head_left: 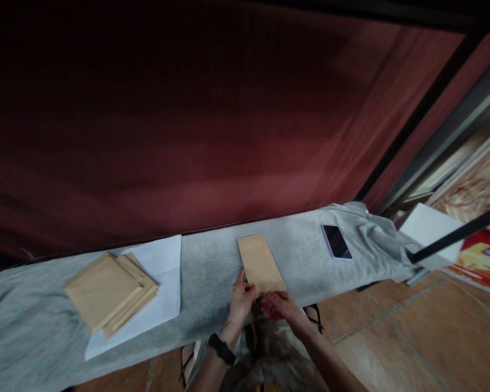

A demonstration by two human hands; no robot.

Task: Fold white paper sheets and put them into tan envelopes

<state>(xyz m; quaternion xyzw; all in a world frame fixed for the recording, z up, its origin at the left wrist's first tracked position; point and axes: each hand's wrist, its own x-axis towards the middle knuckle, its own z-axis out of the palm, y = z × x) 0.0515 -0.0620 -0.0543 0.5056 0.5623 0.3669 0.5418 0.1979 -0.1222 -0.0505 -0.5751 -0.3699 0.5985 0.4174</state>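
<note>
A brown paper envelope [261,261] lies flat on the grey cloth, its near end at the cloth's front edge. My left hand [242,296], with a dark band on the wrist, pinches the envelope's near left corner between thumb and fingers. At the near right end, the curled fingers of my right hand [280,306] touch the envelope's edge; whether they grip it is hard to make out. Off to the left, a stack of brown envelopes [106,291] rests partly on white paper sheets [167,277].
A grey cloth [212,261] covers the long narrow surface. A phone [337,242] lies on it to the right. Behind stands a dark red panel [228,152]. Black metal bars [424,114], a white box [428,228] and a red printed package [482,261] are at the right.
</note>
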